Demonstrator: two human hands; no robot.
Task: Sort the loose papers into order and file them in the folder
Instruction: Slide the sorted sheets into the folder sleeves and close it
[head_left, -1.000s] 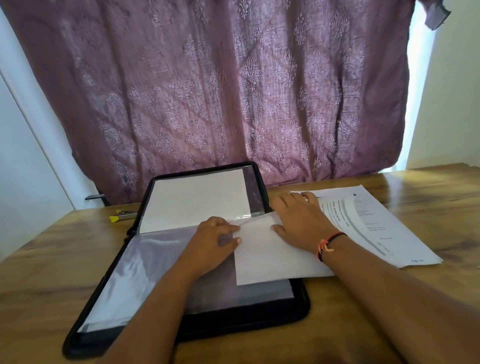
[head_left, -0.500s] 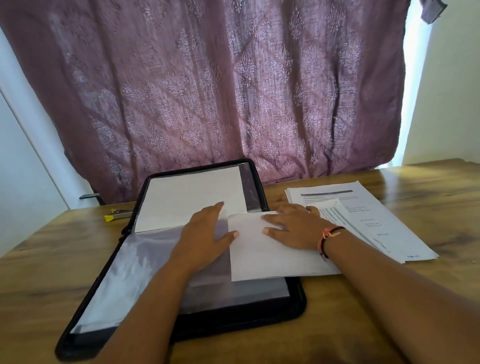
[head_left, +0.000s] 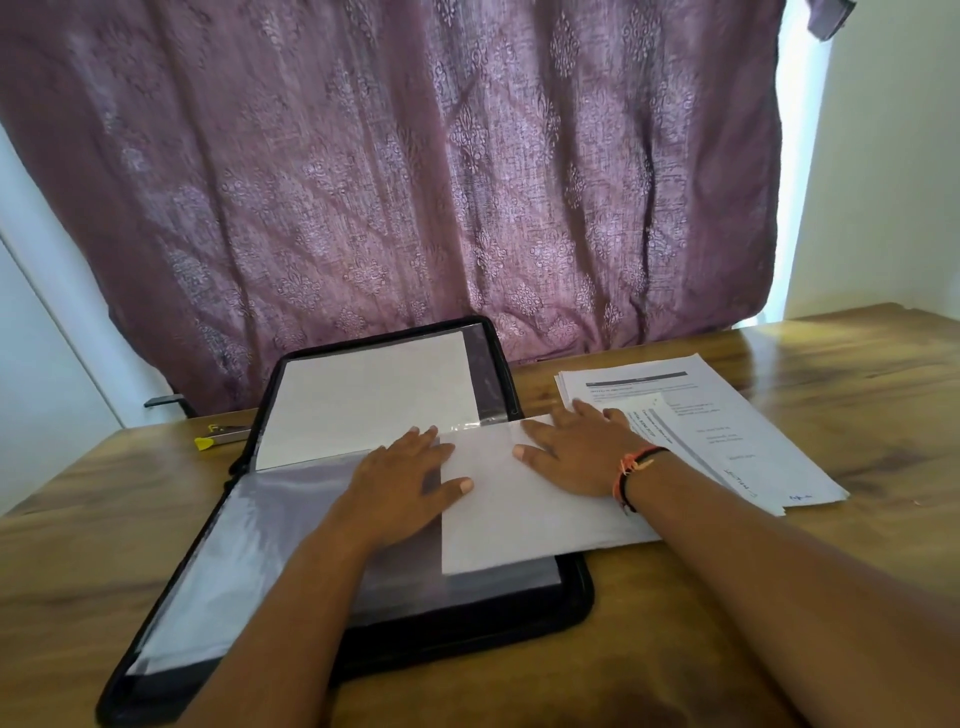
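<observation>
Paper (head_left: 524, 525), blank side up, lay across the open folder's (head_left: 576, 597) three-o'clock edge. Left hand (head_left: 402, 483), fingers straight, pressed the clear sleeve (head_left: 249, 535), likely steadying it; right hand (head_left: 576, 454), flat, pinned the paper, apparently to slide it in. Loose stack (head_left: 753, 441) sat at two o'clock.

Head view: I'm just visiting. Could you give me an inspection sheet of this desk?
Surface: brown wooden table.
Job's things: open black zip folder with clear sleeves; blank white sheet across its right edge; stack of printed papers beside it.
Clutter: small yellow-tipped object left of the folder.
Hands: left hand flat on a sleeve; right hand flat on the sheet.
Cables: nothing seen.
Surroundings: purple patterned curtain, pale walls.
</observation>
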